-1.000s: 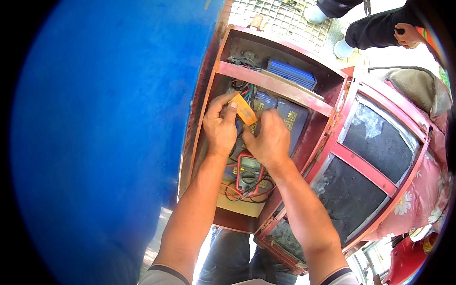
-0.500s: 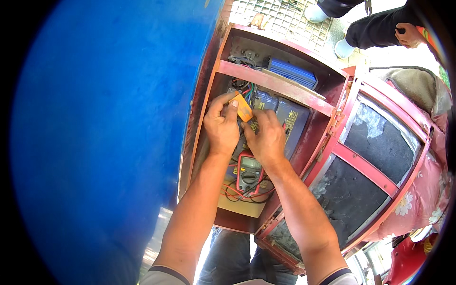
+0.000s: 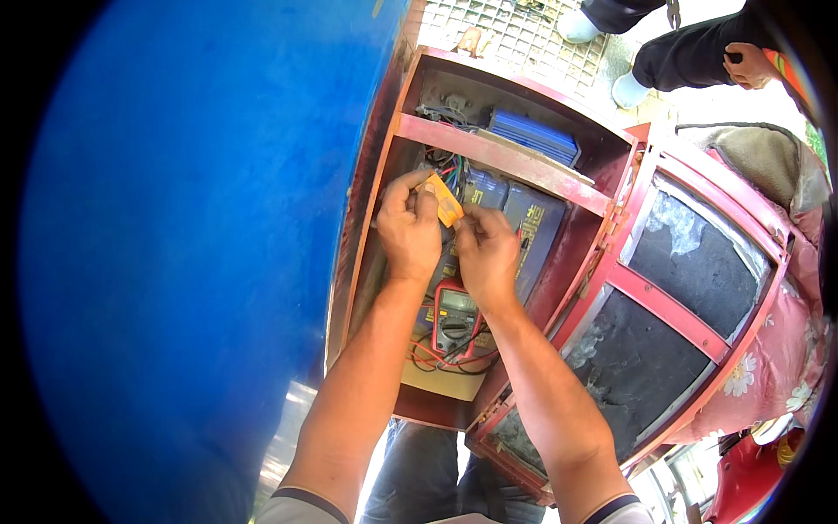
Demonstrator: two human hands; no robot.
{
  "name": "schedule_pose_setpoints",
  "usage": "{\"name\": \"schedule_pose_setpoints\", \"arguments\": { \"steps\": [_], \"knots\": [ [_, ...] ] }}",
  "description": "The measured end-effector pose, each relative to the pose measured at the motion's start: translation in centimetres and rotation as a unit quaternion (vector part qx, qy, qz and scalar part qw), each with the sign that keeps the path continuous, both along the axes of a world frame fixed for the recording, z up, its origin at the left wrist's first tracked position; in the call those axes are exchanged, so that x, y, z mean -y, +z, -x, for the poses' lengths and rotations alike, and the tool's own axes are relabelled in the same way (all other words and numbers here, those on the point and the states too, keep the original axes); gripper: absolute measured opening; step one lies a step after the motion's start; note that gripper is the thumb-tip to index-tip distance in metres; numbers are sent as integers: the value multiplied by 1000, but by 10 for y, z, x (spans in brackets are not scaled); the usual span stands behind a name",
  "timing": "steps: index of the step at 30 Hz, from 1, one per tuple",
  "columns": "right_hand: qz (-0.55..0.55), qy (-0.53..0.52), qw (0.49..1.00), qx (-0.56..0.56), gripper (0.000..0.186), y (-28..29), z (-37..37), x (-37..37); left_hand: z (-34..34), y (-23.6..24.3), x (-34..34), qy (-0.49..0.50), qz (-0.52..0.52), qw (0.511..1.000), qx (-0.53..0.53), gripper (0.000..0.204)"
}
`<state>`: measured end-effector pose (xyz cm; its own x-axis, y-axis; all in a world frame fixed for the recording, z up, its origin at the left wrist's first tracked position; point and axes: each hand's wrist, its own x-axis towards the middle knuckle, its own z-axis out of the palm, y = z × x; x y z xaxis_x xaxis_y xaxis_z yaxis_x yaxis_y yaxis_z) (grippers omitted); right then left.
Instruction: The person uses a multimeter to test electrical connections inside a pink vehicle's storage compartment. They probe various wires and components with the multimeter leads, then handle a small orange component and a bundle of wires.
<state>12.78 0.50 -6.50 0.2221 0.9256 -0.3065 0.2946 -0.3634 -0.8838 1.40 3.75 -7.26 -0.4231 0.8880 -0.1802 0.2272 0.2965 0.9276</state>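
Note:
A small flat orange rectangular piece (image 3: 446, 203), which could be a packet or a card, is held over an open dark-red metal box (image 3: 506, 154). My left hand (image 3: 408, 231) pinches its upper left part, thumb on top. The fingers of my right hand (image 3: 489, 258) close on its lower right corner. Under my hands lie blue batteries (image 3: 534, 229) with yellow print, partly hidden by my fingers. Coloured wires (image 3: 450, 164) bunch just beyond the orange piece. Nearer to me, between my forearms, rests a red multimeter (image 3: 456, 320) with a grey display and dial, its leads (image 3: 428, 356) looped below it.
A blue finned unit (image 3: 534, 133) sits in the box's far compartment, past a red crossbar (image 3: 502, 155). The hinged lid (image 3: 672, 306) lies opened to the right. A large blue panel (image 3: 201, 218) borders the left. Another person's legs (image 3: 690, 61) stand at far right.
My right hand has shifted slightly, its fingertips now gathered at the orange piece's lower right corner. My left hand keeps its grip, and the view has barely moved.

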Motion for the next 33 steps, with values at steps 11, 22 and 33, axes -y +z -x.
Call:
{"name": "schedule_pose_setpoints", "arguments": {
  "steps": [11,22,33],
  "knots": [
    [25,-30,999,-21,16,-6,1,-7,-3,4,-6,-5,23,999,-25,18],
    [93,-47,991,-90,13,-8,-4,-8,-7,-6,-16,27,16,999,27,10],
    [183,31,972,-145,15,-10,-24,-24,1,2,-16,53,73,983,159,22]
  ]
}}
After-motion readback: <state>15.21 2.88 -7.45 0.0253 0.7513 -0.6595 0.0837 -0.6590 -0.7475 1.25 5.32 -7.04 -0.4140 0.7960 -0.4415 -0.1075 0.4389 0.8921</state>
